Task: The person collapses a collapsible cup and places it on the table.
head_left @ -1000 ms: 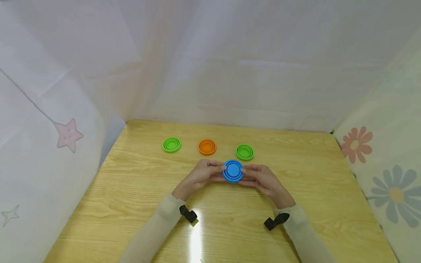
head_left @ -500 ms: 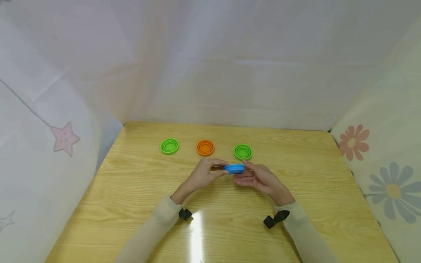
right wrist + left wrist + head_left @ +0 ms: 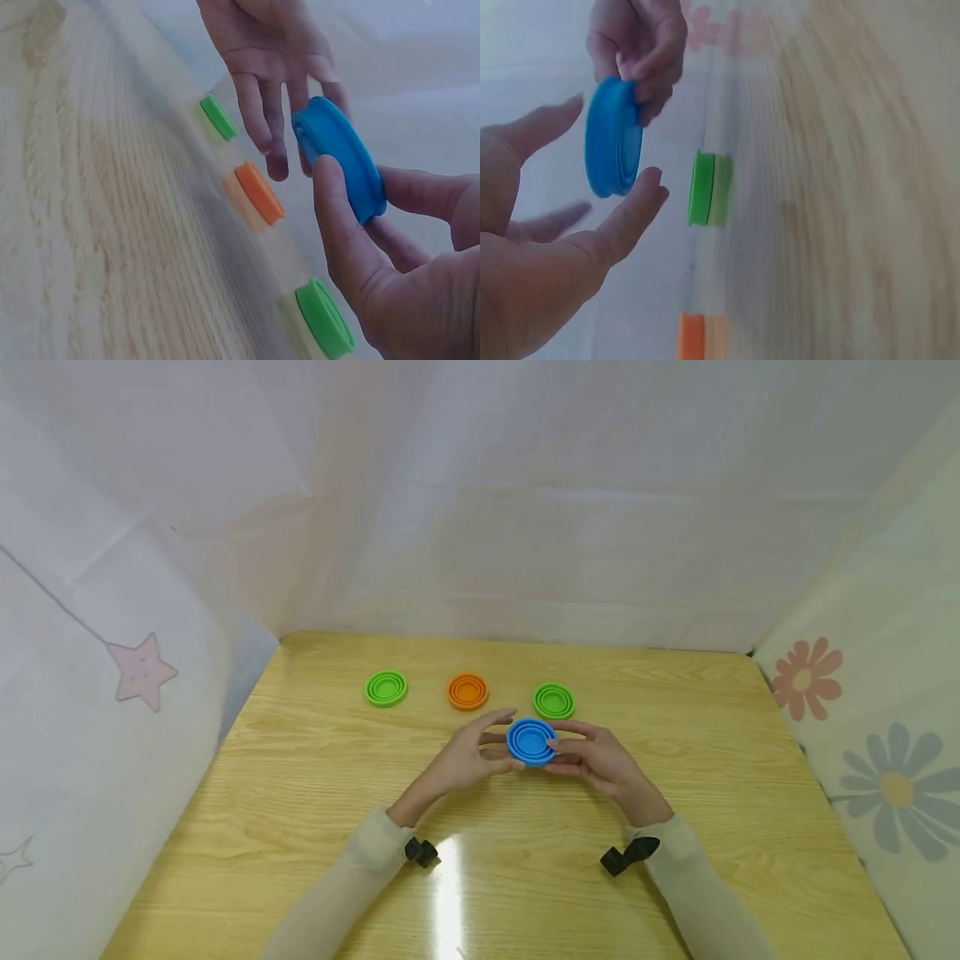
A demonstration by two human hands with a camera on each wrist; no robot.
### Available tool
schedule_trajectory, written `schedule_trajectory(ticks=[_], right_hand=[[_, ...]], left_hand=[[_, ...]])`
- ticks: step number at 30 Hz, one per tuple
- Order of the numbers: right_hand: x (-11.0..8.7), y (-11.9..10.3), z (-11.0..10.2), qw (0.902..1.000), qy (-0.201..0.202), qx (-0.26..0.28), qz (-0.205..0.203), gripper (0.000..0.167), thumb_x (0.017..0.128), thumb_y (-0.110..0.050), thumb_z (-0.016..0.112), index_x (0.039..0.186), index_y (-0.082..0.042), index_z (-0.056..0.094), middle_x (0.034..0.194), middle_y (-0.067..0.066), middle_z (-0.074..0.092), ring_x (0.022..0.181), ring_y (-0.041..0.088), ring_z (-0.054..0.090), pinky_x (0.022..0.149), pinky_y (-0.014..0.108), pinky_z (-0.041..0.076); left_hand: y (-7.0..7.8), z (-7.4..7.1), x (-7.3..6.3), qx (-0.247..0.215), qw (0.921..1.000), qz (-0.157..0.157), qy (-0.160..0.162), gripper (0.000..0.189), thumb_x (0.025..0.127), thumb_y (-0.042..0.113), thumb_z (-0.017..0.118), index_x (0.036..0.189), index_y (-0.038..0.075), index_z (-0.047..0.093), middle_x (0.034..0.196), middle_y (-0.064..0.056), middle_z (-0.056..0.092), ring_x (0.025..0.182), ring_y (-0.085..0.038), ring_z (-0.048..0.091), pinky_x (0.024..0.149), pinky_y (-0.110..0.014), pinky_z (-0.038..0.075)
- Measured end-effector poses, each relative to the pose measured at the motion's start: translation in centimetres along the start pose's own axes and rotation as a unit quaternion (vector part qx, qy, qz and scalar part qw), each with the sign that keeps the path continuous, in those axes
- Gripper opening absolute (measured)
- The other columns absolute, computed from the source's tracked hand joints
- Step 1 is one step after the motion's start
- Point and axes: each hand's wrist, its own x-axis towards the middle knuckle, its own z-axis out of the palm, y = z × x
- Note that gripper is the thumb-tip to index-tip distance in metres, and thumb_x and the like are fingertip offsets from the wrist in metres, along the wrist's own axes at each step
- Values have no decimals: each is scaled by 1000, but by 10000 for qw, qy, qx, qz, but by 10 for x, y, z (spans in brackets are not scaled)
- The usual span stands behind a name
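A blue collapsible cup (image 3: 531, 742), folded flat into concentric rings, is held up over the table with its ringed face toward the head camera. My right hand (image 3: 603, 764) pinches it at the right side, the thumb lying over the rim. Around its left side my left hand (image 3: 465, 758) is spread, fingers parted. In the left wrist view, gaps show between those fingers (image 3: 634, 217) and the blue cup (image 3: 604, 142). Behind it a green folded cup (image 3: 554, 702) lies on the table, farther left an orange one (image 3: 468, 692), then another green one (image 3: 386, 689).
The wooden table (image 3: 300, 827) reaches back to a pale hanging curtain (image 3: 570, 543). A curtain with printed flowers (image 3: 897, 790) borders the right side, and one with a pink star (image 3: 142, 672) the left.
The blue cup has turned over, passing edge-on, from its flat underside to its ringed face. My left hand's fingers have loosened and spread; the right hand keeps its hold.
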Motion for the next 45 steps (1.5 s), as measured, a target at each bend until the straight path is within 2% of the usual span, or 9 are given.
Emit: schedule_trajectory(ticks=[4,6,9,16,25,30,38,42,45], right_hand=[[1,4,0,9997,50,-197,-110,58,104,1,61,158,3,39,110,8,79,94,22,81,93,45,64],[2,6,0,9995,101,-261,-161,59,103,1,61,158,2,39,112,9,79,96,22,81,95,47,63],[3,8,1,9990,213,-350,-159,59,103,1,63,157,3,41,116,10,77,99,23,80,96,48,63],[5,13,1,9978,247,-596,-116,51,104,-3,62,150,14,46,123,15,75,104,23,79,97,46,64],[5,11,-2,9991,205,-377,-53,50,105,-4,62,149,16,46,117,9,77,101,23,79,96,45,64],[0,7,-6,9992,265,-261,-158,52,105,-3,61,150,16,44,116,5,77,102,22,79,94,42,66],[-5,-1,-27,9987,436,-118,-247,57,105,-5,63,152,16,39,114,4,78,103,21,79,100,46,62],[-14,-6,-49,9983,518,-49,-279,57,106,-4,60,153,17,36,113,4,78,104,20,79,101,47,60],[-23,-12,-66,9980,524,-51,-361,46,107,-4,58,147,14,46,112,4,78,103,20,79,102,48,59]], left_hand=[[-6,2,3,-1302,9886,-740,134,65,102,20,72,158,4,43,148,-24,58,122,-32,71,103,-50,63],[-9,3,6,-1868,9781,-892,201,56,105,15,65,153,-5,46,141,-30,62,114,-30,75,102,-50,62],[-12,5,9,-2321,9665,-1042,324,43,106,6,60,144,-13,53,132,-35,66,104,-25,77,99,-44,64],[-15,5,10,-2342,9633,-1232,448,30,104,0,61,130,-14,64,123,-30,72,99,-23,79,96,-43,65],[-23,4,11,-2695,9530,-1348,315,32,104,1,61,133,-13,63,121,-23,74,101,-23,78,99,-44,64],[-24,7,21,-2801,9505,-1330,188,34,104,3,63,135,-11,63,120,-18,74,101,-21,78,98,-42,64],[-11,17,47,-2557,9566,-1394,66,34,105,7,64,135,-8,65,125,-24,74,103,-24,78,101,-46,63],[-3,32,67,-2440,9593,-1419,-112,35,105,7,64,136,-8,64,122,-25,74,102,-26,79,103,-49,61],[4,45,83,-2439,9584,-1475,-145,35,104,7,65,136,-8,64,118,-24,75,100,-26,79,106,-52,59]])
